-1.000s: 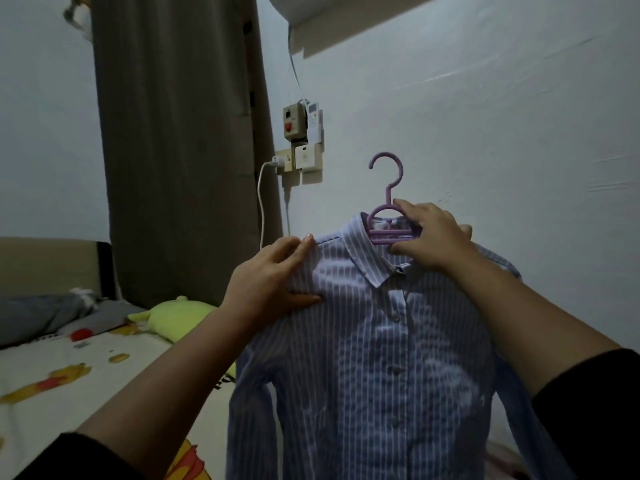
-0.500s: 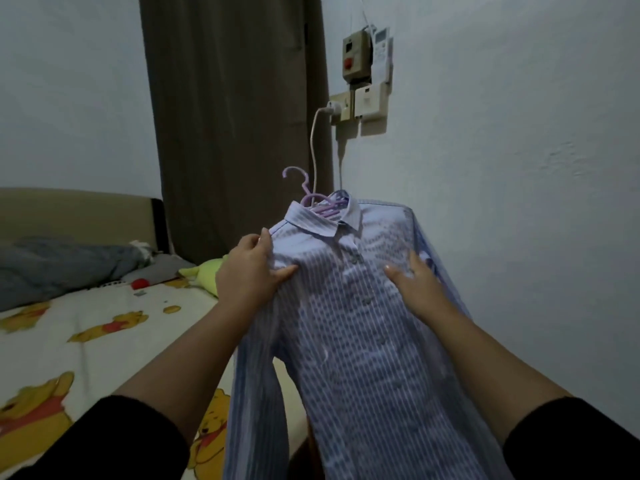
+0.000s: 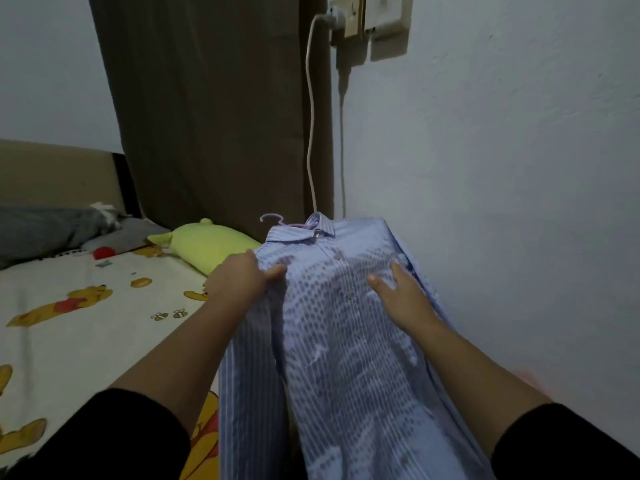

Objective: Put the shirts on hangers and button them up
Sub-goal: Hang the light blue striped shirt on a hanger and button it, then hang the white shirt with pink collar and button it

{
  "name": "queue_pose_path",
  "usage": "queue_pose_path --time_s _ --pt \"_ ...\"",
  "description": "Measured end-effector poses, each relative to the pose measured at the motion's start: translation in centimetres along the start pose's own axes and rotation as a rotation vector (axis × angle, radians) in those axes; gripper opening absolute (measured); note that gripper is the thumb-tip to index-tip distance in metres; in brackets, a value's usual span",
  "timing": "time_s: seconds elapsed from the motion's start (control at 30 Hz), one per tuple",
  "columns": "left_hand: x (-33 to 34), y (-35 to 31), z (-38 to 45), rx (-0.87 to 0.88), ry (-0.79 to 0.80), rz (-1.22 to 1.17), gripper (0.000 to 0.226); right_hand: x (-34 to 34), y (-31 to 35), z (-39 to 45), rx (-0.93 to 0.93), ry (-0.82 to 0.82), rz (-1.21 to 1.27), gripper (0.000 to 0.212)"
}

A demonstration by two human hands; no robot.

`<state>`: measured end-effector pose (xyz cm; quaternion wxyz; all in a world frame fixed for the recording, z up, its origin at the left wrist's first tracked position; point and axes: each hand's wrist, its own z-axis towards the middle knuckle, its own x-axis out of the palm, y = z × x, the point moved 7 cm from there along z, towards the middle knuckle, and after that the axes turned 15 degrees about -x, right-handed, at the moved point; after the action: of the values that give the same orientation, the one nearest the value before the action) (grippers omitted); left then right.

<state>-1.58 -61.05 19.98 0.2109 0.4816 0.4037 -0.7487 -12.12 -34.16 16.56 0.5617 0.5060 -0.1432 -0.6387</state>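
From the head camera we see a bed (image 3: 86,327) with a cartoon-bear sheet, a brown curtain (image 3: 214,109) and a pale wall (image 3: 502,168). The blue striped shirt (image 3: 339,341), buttoned, sits on a purple hanger (image 3: 277,220); our left hand (image 3: 239,282) pinches its shoulder, our right hand (image 3: 403,296) lies flat, fingers spread, on its front.

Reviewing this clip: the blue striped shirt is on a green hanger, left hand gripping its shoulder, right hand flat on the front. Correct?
Not quite. In the head view the hanger is purple, not green. The rest holds: the left hand grips the shirt at its shoulder, and the right hand lies flat on the front.
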Motion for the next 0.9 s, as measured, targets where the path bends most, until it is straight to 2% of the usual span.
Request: queue_pose_path --time_s 0.1,0.17,0.23,0.33,0.4,0.53,0.67,0.9 --pt "1.8 0.7 1.2 -0.053 0.117 0.016 0.077 0.5 -0.3 0.0 -0.007 0.006 -0.022 0.073" --pt "2.2 0.0 0.6 -0.024 0.106 0.048 0.070 0.7 -0.1 0.0 -0.024 0.027 -0.051 0.072" --pt "1.5 -1.4 -1.1 0.090 -0.024 0.059 0.056 0.8 0.2 -0.1 -0.051 0.054 -0.098 0.072" --pt "-0.2 -2.8 -4.1 0.246 -0.258 0.064 0.050 0.1 0.6 -0.9 -0.079 0.090 -0.168 0.072" --pt "-0.4 -3.9 -5.8 0.340 -0.279 0.027 0.051 -0.9 0.9 -1.9 -0.098 0.099 -0.199 0.070" --pt "0.3 -7.6 -10.9 0.567 -0.188 -0.028 0.065 -3.9 1.2 -5.3 -0.116 0.090 -0.305 0.068" --pt "2.9 -11.6 -17.7 0.693 -0.029 -0.083 0.055 -8.4 -0.4 -10.5 -0.039 0.068 -0.422 0.066" --pt "8.1 -17.7 -32.0 0.945 0.211 -0.171 0.054 -17.7 -6.1 -22.7 0.157 -0.033 -0.469 0.062"
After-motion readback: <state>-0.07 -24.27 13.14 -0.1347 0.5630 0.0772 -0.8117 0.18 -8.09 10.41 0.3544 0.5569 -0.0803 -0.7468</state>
